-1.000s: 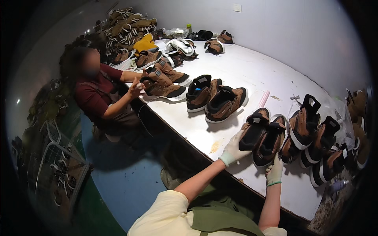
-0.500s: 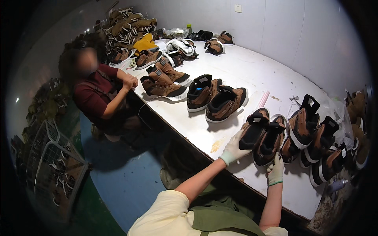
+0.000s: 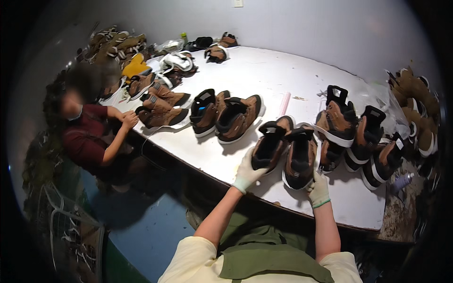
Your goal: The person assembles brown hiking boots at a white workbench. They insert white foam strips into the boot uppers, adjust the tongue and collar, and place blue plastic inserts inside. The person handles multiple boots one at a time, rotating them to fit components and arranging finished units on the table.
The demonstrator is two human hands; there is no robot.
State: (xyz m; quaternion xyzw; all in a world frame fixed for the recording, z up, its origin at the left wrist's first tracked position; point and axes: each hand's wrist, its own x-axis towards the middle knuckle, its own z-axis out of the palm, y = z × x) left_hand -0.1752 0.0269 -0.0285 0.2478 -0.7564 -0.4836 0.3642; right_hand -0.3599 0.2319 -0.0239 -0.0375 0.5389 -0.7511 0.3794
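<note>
My left hand (image 3: 249, 171), in a whitish knit glove, grips the outer side and heel of a brown-and-black high-top shoe (image 3: 270, 150). Its partner, another brown-and-black shoe (image 3: 301, 160), is gripped low on its right side by my gloved right hand (image 3: 319, 190). Both shoes sit side by side over the white table, toes pointing away from me, a narrow gap between them. The shoes hide some fingers of each hand. Just right of my right hand, a brown shoe (image 3: 336, 123) rests on top of another shoe (image 3: 331, 156), beside more of the same kind.
A pair of shoes (image 3: 239, 119) stands left of mine on the white table (image 3: 278, 70), with more shoes (image 3: 163, 113) beyond. Across the left corner sits a person in a dark red shirt (image 3: 89, 137). A spray can (image 3: 402, 182) and piled shoes (image 3: 415, 104) are at right.
The view has swung right, so the scene sits further left. The two shoes in my hands, close together before, are now slightly apart.
</note>
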